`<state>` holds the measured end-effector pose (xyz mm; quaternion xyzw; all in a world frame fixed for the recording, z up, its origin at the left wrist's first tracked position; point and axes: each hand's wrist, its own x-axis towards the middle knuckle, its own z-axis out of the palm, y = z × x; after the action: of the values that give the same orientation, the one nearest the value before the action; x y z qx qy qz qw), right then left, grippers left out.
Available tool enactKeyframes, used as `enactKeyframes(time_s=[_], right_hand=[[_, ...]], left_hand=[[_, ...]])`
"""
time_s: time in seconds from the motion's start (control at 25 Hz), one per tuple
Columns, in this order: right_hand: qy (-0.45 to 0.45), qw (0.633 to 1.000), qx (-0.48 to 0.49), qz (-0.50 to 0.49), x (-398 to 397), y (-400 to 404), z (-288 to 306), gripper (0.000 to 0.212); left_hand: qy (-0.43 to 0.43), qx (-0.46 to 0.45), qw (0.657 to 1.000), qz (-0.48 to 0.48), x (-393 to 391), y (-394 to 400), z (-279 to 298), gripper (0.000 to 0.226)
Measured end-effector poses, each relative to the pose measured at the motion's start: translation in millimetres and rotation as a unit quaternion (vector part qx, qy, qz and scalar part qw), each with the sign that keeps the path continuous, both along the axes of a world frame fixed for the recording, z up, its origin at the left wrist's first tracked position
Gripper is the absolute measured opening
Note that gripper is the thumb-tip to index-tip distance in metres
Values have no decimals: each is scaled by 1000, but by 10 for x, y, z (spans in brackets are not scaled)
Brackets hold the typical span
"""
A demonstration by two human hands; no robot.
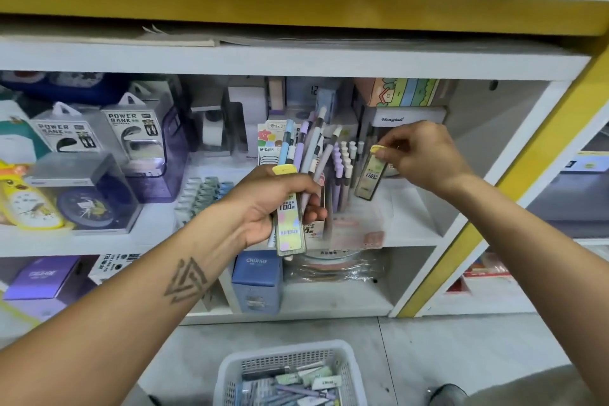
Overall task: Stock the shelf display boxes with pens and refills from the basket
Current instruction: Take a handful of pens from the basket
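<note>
My left hand [263,204] at centre frame grips a bundle of pens [309,145] plus a refill case [290,224]. My right hand [418,155], right of centre, pinches another yellow-capped case [370,175] beside the pen display box [342,171]. The basket [230,369], bottom centre, holds more pens and refills.

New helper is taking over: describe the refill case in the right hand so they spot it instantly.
Look at the white middle shelf, right of the display box of pastel pens. There the right hand pinches a slim clear refill case by its yellow cap, tilted. Its twin in the left hand sits lower, bundled with pens.
</note>
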<state>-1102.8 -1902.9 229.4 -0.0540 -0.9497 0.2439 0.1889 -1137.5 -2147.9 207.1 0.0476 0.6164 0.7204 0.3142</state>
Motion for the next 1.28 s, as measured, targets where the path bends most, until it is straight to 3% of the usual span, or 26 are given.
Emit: enactKeyframes(time_s=[0.08,0.24,0.36,0.64,0.96,1.2,1.24,1.28], right_hand=[[-15,999,-28,27,14,-73,59,8],[58,991,-99,65,-15,-363,182,3],[61,986,-119,96,-56,-620,155,5],[38,985,76,151,-159,-975,-55,12],[12,989,56,137,-161,-1045,-74,11],[14,966,222,136,-222,-1103,-255,15],[23,968,209,134,-242,-1095,-251,16],[28,982,138,125,-260,-1101,-229,15]], left_hand=[[6,-3,1000,15,-43,-83,71,2],[15,-28,999,44,-125,-343,180,4],[6,-41,997,61,-138,-542,218,3],[9,-52,996,69,-77,-820,179,6],[4,-38,997,60,-25,-872,187,9],[2,-41,999,35,-22,-851,189,8],[1,-40,999,31,-20,-844,188,7],[1,-39,999,28,-19,-833,185,6]])
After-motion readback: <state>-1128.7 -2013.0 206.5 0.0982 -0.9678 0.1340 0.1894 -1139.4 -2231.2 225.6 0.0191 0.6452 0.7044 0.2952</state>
